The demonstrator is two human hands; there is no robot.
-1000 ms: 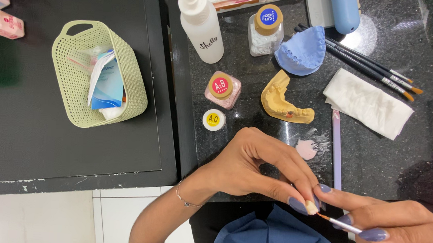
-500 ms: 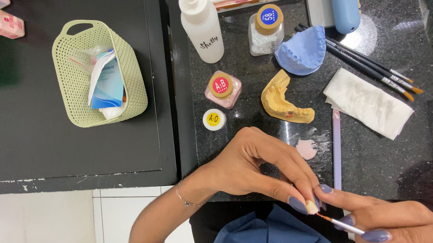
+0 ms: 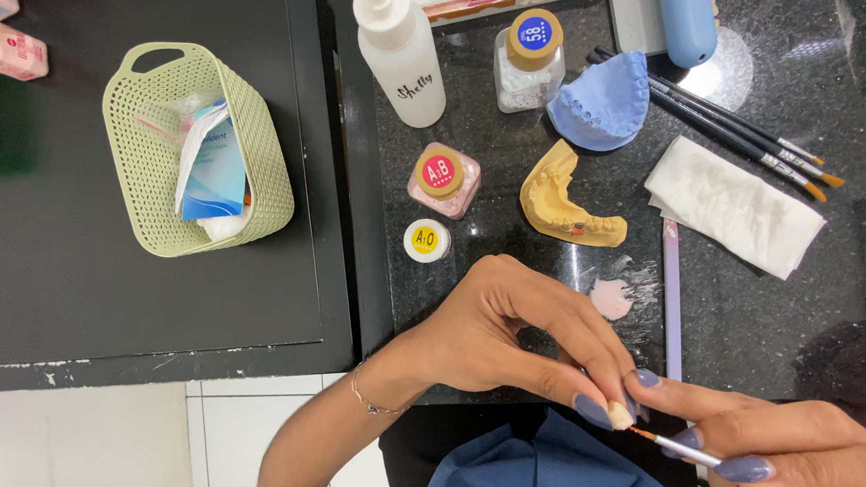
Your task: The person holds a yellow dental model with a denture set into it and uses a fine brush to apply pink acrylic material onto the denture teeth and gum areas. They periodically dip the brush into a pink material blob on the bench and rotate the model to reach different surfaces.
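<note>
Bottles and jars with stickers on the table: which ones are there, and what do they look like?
Squeeze bottle: top middle, white, dark handwriting.
Tall jar: right of it, clear, tan lid, blue round label.
Pink jar: centre, red round label.
Small pot: below it, white, yellow label.
Blue packet: inside green basket.

Black stone counter, yellow cast (speckled), basket

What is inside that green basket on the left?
The green basket holds a blue and white tube or packet with something white below it and a pale plastic item beside it. Whatever lies underneath them is covered.
</note>
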